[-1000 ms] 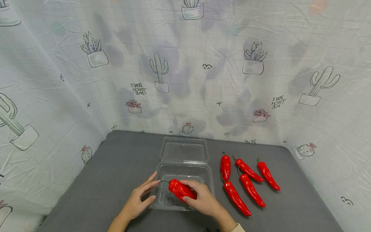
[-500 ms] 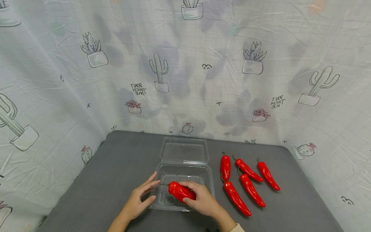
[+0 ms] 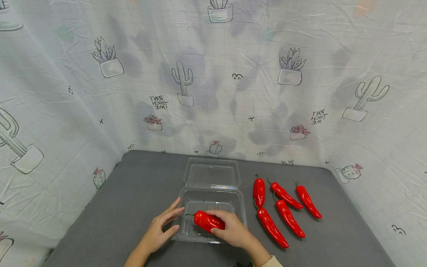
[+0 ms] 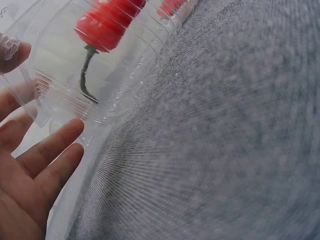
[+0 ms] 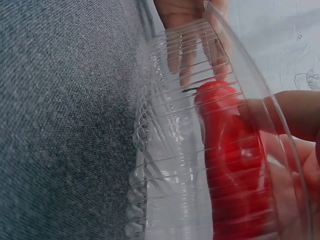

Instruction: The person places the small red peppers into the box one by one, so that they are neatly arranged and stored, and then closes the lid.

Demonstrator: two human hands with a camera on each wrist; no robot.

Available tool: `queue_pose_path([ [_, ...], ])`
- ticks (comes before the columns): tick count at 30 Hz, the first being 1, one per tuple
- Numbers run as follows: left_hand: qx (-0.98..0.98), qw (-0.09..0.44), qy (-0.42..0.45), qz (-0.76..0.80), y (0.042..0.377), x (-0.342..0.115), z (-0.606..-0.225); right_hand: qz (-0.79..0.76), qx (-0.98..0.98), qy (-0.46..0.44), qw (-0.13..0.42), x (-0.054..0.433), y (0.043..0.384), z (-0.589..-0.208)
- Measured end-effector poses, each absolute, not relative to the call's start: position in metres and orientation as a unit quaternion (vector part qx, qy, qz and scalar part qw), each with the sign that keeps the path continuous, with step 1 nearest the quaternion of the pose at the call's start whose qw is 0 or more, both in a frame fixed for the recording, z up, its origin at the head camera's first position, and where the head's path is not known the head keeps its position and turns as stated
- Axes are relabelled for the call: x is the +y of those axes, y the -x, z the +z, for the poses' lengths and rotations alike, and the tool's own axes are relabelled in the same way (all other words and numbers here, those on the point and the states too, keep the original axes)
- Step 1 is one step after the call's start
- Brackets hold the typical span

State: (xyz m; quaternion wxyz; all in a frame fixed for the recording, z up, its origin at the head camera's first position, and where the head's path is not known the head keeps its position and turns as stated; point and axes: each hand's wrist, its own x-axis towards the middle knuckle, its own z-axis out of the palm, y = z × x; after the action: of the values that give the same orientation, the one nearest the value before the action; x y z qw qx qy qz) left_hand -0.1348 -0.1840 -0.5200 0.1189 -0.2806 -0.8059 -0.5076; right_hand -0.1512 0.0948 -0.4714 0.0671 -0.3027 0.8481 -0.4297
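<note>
My right hand (image 3: 230,228) grips a red chili pepper (image 3: 203,220), its green stem pointing left, low inside the tray of a clear plastic clamshell box (image 3: 244,207). Through the clear wall in the right wrist view, the pepper (image 5: 230,160) shows lengthwise with thumb and fingers on one side of it. The lid (image 3: 212,174) lies folded back behind the tray. At the tray's left edge is my left hand (image 3: 159,230), with fingers fairly straight and spread along the rim. In the left wrist view, fingertips (image 4: 70,132) stand right at the ribbed wall.
Several more red chili peppers lie on the grey table (image 3: 143,193) to the right of the box, the nearest one (image 3: 271,228) a short way from its right edge. A cactus-print cloth (image 3: 213,92) hangs behind and at both sides.
My right hand has lowered the pepper slightly into the tray, and the pepper has turned to lie more level. My left hand has stayed at the tray's left edge.
</note>
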Motion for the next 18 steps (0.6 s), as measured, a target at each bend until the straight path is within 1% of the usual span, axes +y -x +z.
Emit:
queue_pose_path([
  [10, -0.804, 0.112, 0.28, -0.513, 0.1339, -0.1845, -0.5193, -0.428, 0.849, 0.286, 0.122, 0.0935, 0.1535, -0.4723],
  [16, -0.803, 0.124, 0.289, -0.507, 0.1351, -0.1845, -0.521, -0.411, 0.856, 0.284, 0.133, 0.0925, 0.1553, -0.4746],
  [18, -0.802, 0.121, 0.287, -0.51, 0.1348, -0.1843, -0.5204, -0.408, 0.857, 0.286, 0.133, 0.0922, 0.1558, -0.4749],
])
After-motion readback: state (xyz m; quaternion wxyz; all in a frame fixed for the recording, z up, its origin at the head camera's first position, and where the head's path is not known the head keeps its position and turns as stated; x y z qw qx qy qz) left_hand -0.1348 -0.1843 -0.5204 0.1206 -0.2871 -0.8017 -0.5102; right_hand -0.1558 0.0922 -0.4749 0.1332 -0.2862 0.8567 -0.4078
